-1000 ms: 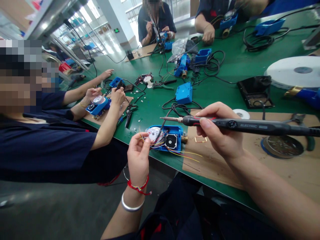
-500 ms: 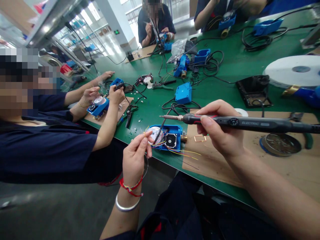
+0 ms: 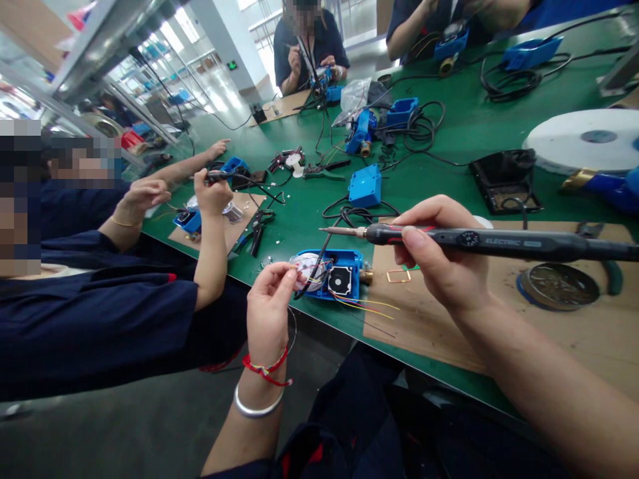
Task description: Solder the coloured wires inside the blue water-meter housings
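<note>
My right hand (image 3: 439, 266) is closed round a black soldering iron (image 3: 464, 241). Its bare tip points left, above a blue housing (image 3: 355, 266) with a brass fitting (image 3: 367, 277). Inside the housing are a black square part (image 3: 340, 281) and a round whitish part (image 3: 310, 271) crossed by a black cable. Loose yellow and red wires (image 3: 367, 305) trail out to the right. At the housing's left end, my left hand (image 3: 272, 289) pinches thin wires; the fingertips partly hide them. A fine strand (image 3: 295, 326) hangs beside its wrist.
Cardboard (image 3: 449, 332) carries a rectangular copper coil (image 3: 398, 276), a round tin (image 3: 559, 286) and green-handled pliers (image 3: 613, 276). Behind are an iron stand (image 3: 504, 183), a blue lid (image 3: 365, 185) and looping black cables. At left, a co-worker's hand (image 3: 214, 196) holds a dark tool near another blue housing.
My left hand has turned slightly, its fingers now drawn together in a closer pinch. The soldering iron has barely moved. The co-worker at left has drawn both hands leftward.
</note>
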